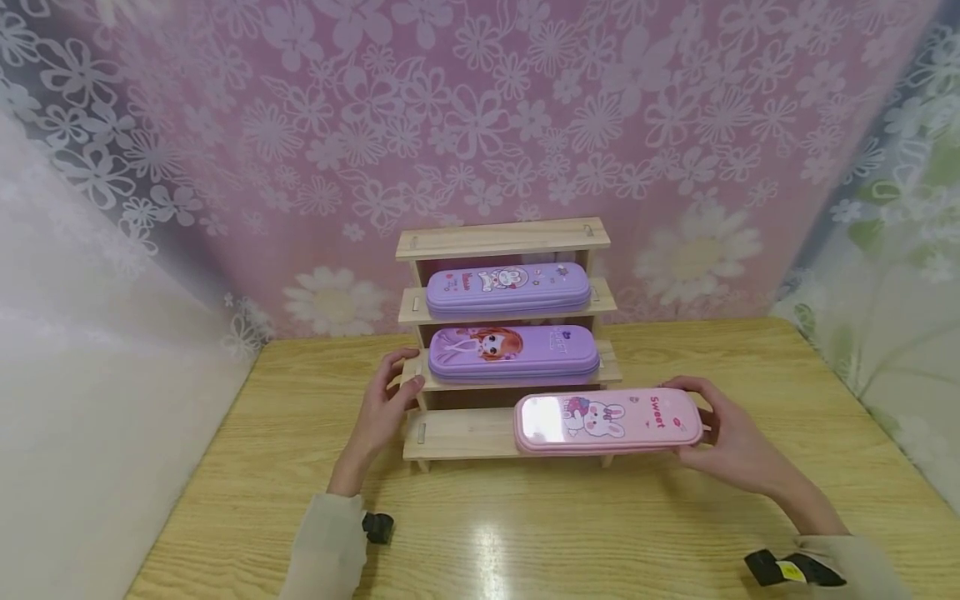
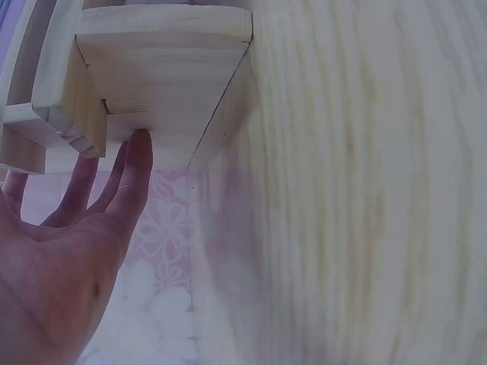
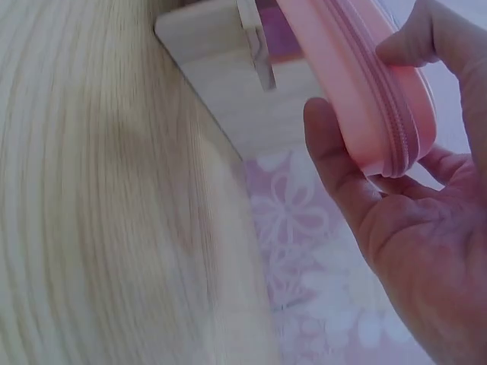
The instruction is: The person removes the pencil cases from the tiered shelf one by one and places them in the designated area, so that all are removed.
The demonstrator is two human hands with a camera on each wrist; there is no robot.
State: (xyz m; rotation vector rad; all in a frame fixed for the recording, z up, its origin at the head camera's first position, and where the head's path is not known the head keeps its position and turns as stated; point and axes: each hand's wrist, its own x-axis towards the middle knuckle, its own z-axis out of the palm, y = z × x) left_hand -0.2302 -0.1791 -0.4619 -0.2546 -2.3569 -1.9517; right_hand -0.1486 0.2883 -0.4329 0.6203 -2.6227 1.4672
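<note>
My right hand [image 1: 731,437] grips a pink zipped pencil case [image 1: 615,421] by its right end, thumb on the near side and fingers on the far side. The case has a white rabbit and the word "Sweet" on its lid. It overlaps the right half of the lowest step of a wooden tiered rack [image 1: 461,433], its right end jutting past the rack. In the right wrist view, the zip [image 3: 380,84] runs between thumb and fingers. My left hand [image 1: 382,408] holds the rack's left side at the second step, thumb in front and fingers behind.
On the second step lies a purple pencil case [image 1: 517,354] with a girl's picture. A lilac pencil case [image 1: 510,290] with a rabbit sits one step higher. The rack stands on a wood-grain table [image 1: 262,467] before a pink flowered curtain [image 1: 480,125].
</note>
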